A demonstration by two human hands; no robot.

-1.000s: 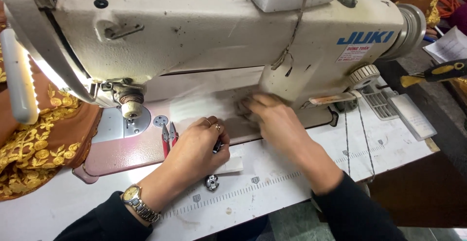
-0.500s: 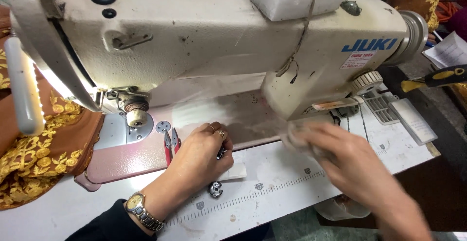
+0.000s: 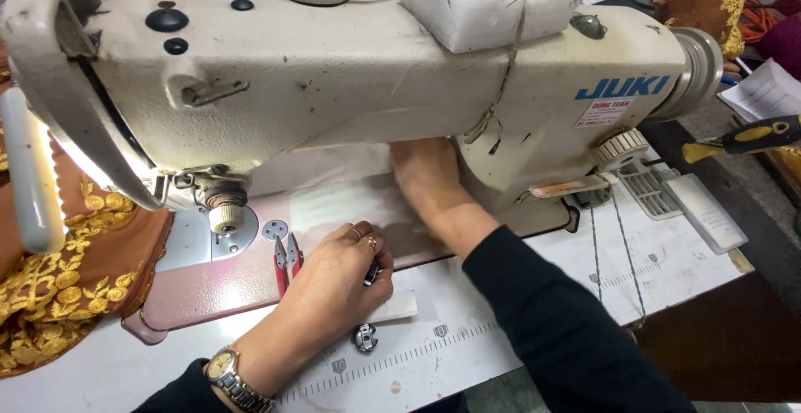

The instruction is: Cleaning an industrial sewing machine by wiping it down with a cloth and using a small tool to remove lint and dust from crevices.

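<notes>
My left hand, with rings and a wristwatch, rests palm down on the pink machine bed. Its fingers are curled over a small dark piece that pokes out at the fingertips. Red-handled snips lie just left of it, and a metal bobbin case sits on the table in front. My right hand, in a black sleeve, reaches under the arm of the cream sewing machine and lies on sheer white fabric. Its fingers are hidden behind the machine.
The needle bar and presser foot stand at the left under a lit lamp. Brown cloth with gold embroidery hangs off the left side. A white foam block stuck with pins sits on top of the machine. A yellow-and-black handled tool lies far right.
My right hand swung out to the right front of the machine, then went back under the machine arm onto the sheer fabric. My left hand has stayed in place.
</notes>
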